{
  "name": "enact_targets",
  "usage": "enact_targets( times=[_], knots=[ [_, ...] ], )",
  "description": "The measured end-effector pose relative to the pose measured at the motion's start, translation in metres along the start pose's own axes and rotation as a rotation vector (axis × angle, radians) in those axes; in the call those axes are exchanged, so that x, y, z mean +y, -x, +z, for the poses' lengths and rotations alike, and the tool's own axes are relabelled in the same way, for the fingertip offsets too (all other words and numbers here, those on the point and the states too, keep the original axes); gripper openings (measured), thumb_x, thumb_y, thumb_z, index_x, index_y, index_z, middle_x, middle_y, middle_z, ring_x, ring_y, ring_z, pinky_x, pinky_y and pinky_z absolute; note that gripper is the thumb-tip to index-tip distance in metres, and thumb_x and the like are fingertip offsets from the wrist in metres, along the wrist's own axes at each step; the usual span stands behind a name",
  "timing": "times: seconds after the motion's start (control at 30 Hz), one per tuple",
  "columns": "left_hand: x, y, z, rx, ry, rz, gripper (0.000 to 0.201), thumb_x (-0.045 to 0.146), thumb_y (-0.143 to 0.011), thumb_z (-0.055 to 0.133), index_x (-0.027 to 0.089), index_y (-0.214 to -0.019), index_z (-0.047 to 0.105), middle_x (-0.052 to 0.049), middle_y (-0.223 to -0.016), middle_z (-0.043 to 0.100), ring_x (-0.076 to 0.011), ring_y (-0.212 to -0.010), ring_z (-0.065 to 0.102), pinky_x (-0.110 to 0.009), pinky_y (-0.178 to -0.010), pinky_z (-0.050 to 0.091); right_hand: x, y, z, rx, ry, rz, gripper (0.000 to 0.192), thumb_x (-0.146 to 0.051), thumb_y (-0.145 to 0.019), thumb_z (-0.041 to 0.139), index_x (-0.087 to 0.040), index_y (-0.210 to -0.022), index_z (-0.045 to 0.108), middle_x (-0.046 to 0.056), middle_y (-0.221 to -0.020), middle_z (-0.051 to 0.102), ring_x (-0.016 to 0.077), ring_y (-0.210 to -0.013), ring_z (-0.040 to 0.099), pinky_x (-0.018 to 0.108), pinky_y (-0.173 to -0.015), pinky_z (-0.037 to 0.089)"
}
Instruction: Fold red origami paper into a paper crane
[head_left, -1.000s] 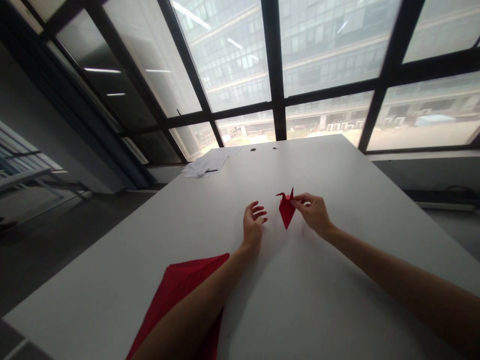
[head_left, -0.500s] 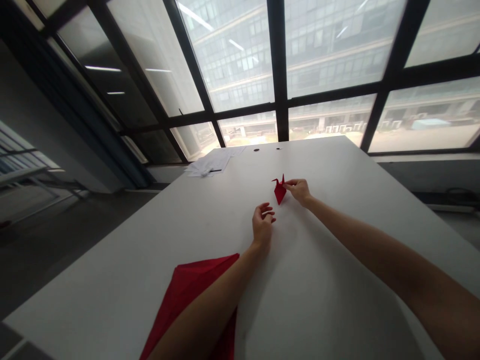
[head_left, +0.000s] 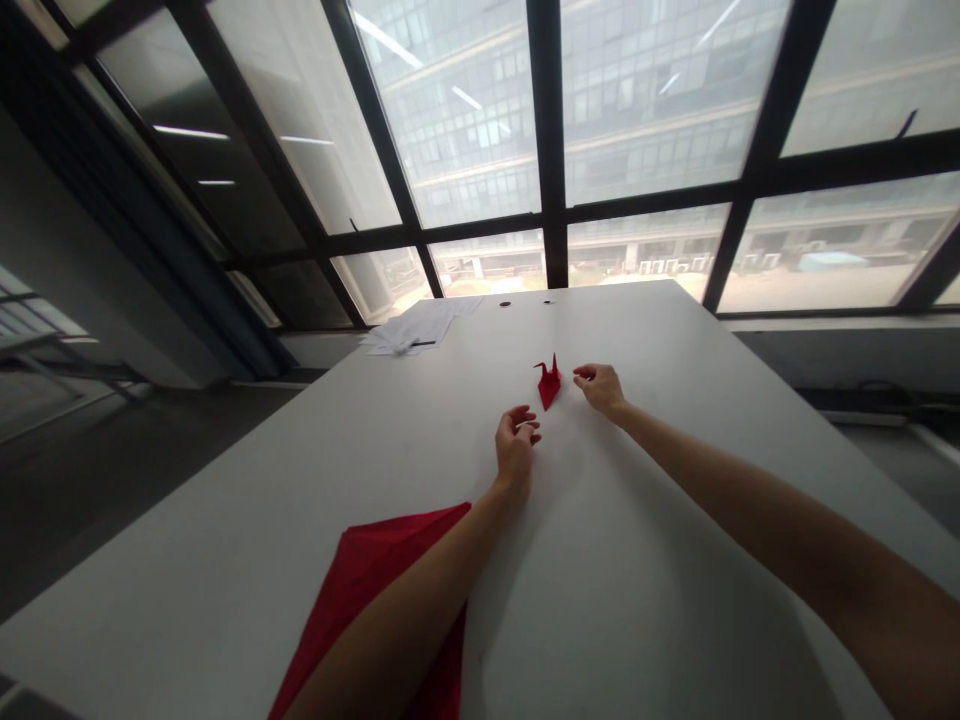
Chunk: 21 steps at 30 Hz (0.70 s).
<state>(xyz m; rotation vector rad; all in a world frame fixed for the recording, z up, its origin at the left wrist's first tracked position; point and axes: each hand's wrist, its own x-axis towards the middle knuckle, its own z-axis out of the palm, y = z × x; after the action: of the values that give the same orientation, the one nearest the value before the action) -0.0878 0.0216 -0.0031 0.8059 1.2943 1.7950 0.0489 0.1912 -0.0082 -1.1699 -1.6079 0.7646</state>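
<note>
Head view: right hand has released the red paper crane, fingers loosely curled; left hand stays half-open below it.

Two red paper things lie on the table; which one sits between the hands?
The small folded red paper crane, out between the left hand and right hand. The large red sheet lies near, under the left forearm.

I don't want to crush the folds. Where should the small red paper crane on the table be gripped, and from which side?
Probably pinch the red paper crane lightly at its upright points, coming from the right where the right hand hovers open, apart from it. Those points stick up off the white table, so fingertips can close on them without flattening the body.
</note>
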Motion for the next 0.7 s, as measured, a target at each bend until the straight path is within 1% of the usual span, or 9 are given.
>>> enact_targets(
  times=[0.07, 0.17, 0.27, 0.33, 0.4, 0.47, 0.57, 0.63, 0.7],
  knots=[
    [0.005, -0.001, 0.001, -0.006, 0.041, -0.037, 0.038, 0.015, -0.071, 0.056, 0.017, -0.108, 0.059, -0.005, -0.099, 0.062, -0.0126, -0.081, 0.06, -0.023, -0.068, 0.046, -0.004, 0.017, -0.011, 0.009, 0.019, -0.01, 0.025, -0.025, -0.073, 0.062, -0.012, -0.09, 0.075, 0.01, -0.082, 0.075, 0.0169, -0.071, 0.063, 0.032, -0.073, 0.05],
    [0.021, -0.007, 0.008, -0.049, 0.118, -0.103, 0.039, 0.019, -0.072, 0.057, 0.019, -0.112, 0.057, -0.003, -0.094, 0.062, -0.0104, -0.075, 0.059, -0.021, -0.063, 0.042, -0.018, 0.053, -0.023, -0.026, 0.034, -0.051, 0.026, -0.024, -0.077, 0.056, -0.012, -0.092, 0.074, 0.01, -0.086, 0.074, 0.0182, -0.074, 0.064, 0.033, -0.073, 0.05],
    [0.042, -0.018, 0.024, -0.081, 0.156, -0.114, 0.036, 0.02, -0.073, 0.055, 0.018, -0.109, 0.056, -0.001, -0.083, 0.06, -0.0087, -0.064, 0.056, -0.02, -0.057, 0.038, -0.041, 0.097, -0.026, -0.14, 0.05, -0.119, 0.024, -0.02, -0.078, 0.055, -0.014, -0.09, 0.074, 0.008, -0.082, 0.074, 0.0182, -0.072, 0.063, 0.033, -0.072, 0.05],
    [0.054, -0.025, 0.035, -0.081, 0.137, -0.116, 0.028, 0.018, -0.072, 0.054, 0.016, -0.1, 0.057, 0.0, -0.073, 0.058, -0.0078, -0.054, 0.05, -0.02, -0.051, 0.032, -0.059, 0.129, -0.023, -0.239, 0.055, -0.18, 0.022, -0.016, -0.077, 0.056, -0.017, -0.089, 0.074, 0.006, -0.085, 0.073, 0.0174, -0.074, 0.064, 0.032, -0.075, 0.051],
    [0.065, -0.03, 0.043, -0.08, 0.102, -0.1, 0.023, 0.016, -0.071, 0.054, 0.015, -0.094, 0.057, 0.0, -0.069, 0.057, -0.0072, -0.05, 0.046, -0.021, -0.05, 0.029, -0.079, 0.16, -0.018, -0.365, 0.092, -0.307, 0.023, -0.016, -0.081, 0.057, -0.02, -0.095, 0.074, 0.007, -0.1, 0.072, 0.0195, -0.091, 0.064, 0.034, -0.086, 0.05],
    [0.076, -0.032, 0.044, -0.093, 0.051, -0.085, 0.02, 0.016, -0.072, 0.055, 0.016, -0.092, 0.059, -0.001, -0.068, 0.059, -0.0075, -0.05, 0.047, -0.021, -0.05, 0.03, -0.097, 0.188, -0.011, -0.521, 0.156, -0.454, 0.026, -0.022, -0.087, 0.058, -0.022, -0.109, 0.071, 0.008, -0.115, 0.068, 0.0228, -0.111, 0.058, 0.038, -0.099, 0.045],
    [0.097, -0.03, 0.029, -0.131, -0.044, -0.047, 0.018, 0.014, -0.073, 0.058, 0.015, -0.09, 0.064, -0.004, -0.071, 0.064, -0.0086, -0.054, 0.052, -0.021, -0.052, 0.033, -0.117, 0.221, 0.002, -0.691, 0.251, -0.553, 0.042, -0.033, -0.087, 0.064, -0.025, -0.129, 0.062, 0.009, -0.133, 0.061, 0.0272, -0.127, 0.049, 0.043, -0.107, 0.037],
    [0.114, -0.026, 0.01, -0.148, -0.095, -0.01, 0.018, 0.013, -0.074, 0.059, 0.015, -0.09, 0.066, -0.005, -0.075, 0.067, -0.0094, -0.056, 0.054, -0.021, -0.052, 0.034, -0.123, 0.236, 0.011, -0.75, 0.291, -0.573, 0.055, -0.04, -0.085, 0.067, -0.025, -0.136, 0.055, 0.01, -0.141, 0.055, 0.0295, -0.132, 0.044, 0.046, -0.11, 0.034],
    [0.131, -0.018, -0.017, -0.159, -0.141, 0.041, 0.017, 0.014, -0.076, 0.059, 0.015, -0.09, 0.067, -0.006, -0.078, 0.068, -0.0101, -0.059, 0.057, -0.021, -0.053, 0.036, -0.124, 0.245, 0.019, -0.774, 0.321, -0.582, 0.065, -0.046, -0.083, 0.069, -0.024, -0.141, 0.05, 0.012, -0.147, 0.049, 0.0315, -0.136, 0.04, 0.049, -0.112, 0.03]
  ],
)
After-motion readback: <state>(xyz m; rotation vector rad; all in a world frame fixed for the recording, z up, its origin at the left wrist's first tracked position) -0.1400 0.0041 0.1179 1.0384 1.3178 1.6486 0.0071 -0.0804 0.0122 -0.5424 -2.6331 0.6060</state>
